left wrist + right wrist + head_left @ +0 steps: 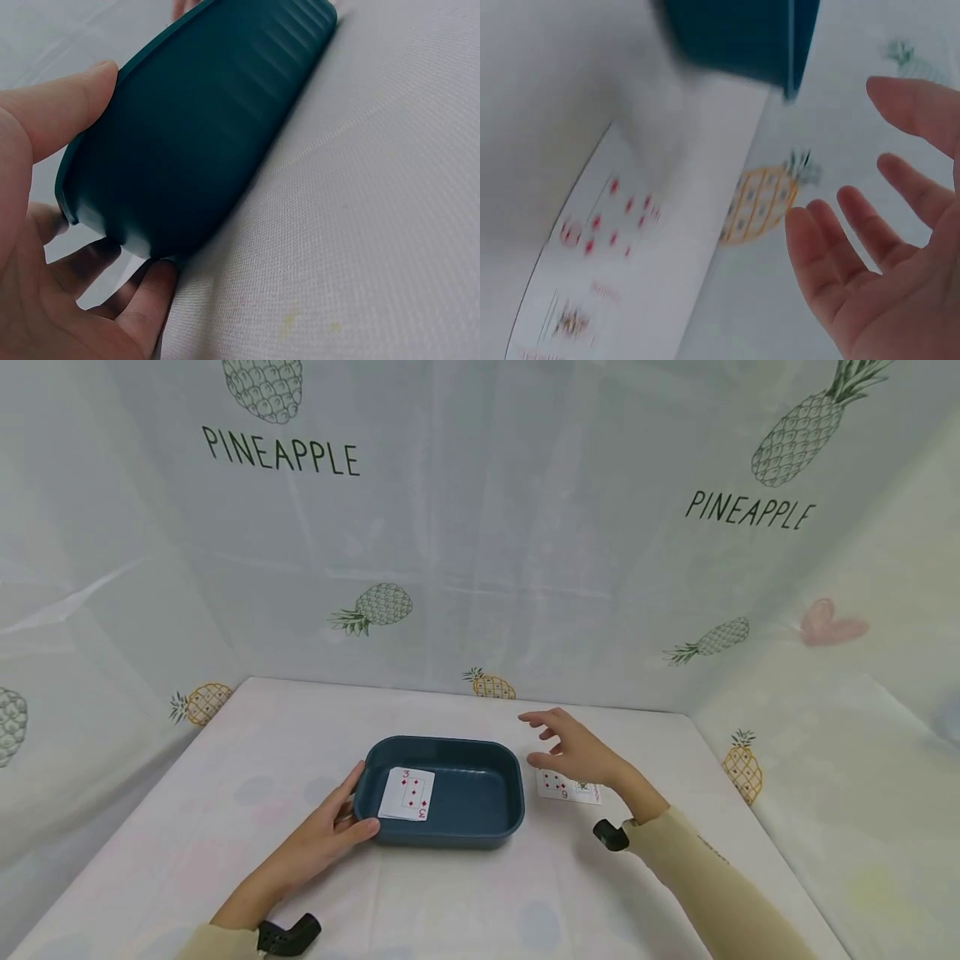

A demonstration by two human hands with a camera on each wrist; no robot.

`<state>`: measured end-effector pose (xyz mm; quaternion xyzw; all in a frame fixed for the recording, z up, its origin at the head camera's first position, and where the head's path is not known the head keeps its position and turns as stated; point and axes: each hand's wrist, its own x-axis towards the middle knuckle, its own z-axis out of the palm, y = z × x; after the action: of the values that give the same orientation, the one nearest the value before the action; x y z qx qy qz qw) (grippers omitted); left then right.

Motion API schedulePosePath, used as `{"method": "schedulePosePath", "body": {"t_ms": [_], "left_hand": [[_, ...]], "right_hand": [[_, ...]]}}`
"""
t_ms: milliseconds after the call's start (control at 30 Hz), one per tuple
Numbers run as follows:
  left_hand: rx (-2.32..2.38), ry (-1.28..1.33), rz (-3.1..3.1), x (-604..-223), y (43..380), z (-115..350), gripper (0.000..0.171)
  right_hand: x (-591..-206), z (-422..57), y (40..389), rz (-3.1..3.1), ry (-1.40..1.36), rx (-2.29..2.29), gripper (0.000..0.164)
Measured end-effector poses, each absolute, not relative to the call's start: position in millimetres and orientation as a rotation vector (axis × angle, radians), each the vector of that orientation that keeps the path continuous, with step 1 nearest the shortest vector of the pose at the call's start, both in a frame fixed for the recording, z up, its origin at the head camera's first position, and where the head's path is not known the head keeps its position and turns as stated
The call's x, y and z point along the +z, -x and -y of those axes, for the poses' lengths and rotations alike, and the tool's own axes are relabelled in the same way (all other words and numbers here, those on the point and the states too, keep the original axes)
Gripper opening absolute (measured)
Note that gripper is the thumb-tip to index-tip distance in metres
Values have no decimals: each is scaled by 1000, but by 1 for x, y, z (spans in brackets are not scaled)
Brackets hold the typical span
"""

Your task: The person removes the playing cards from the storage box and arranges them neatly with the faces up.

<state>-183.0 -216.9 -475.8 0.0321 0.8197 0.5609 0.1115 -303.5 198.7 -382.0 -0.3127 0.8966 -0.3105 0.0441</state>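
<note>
A dark teal rectangular tray (459,841) sits on the table. My left hand (324,839) holds its left end; in the left wrist view the thumb is at the rim of the tray (187,127) and the fingers bend against the end wall. Inside, toward the left, lies a face-up three of diamonds playing card (406,793). My right hand (576,753) hovers past the tray's right end with fingers spread and nothing in them. Below it lie face-up playing cards (567,788), a red six-marked one and part of another, partly hidden by the hand.
A white cloth with faint pastel spots covers the table (465,910). Behind and at the sides hang pale curtains (480,527) printed with pineapples. A black wrist device (289,935) is on the left wrist, and another (611,835) is on the right.
</note>
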Motion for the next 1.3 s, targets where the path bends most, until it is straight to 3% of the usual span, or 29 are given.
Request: {"method": "schedulePosePath", "body": {"t_ms": [667, 1300], "left_hand": [[1667, -107, -2395, -478, 182, 219, 95], [1691, -166, -2369, -480, 183, 221, 91]], "right_hand": [[-405, -79, 285, -2543, 1075, -1133, 67], [-459, -41, 287, -2634, 901, -951, 71]]}}
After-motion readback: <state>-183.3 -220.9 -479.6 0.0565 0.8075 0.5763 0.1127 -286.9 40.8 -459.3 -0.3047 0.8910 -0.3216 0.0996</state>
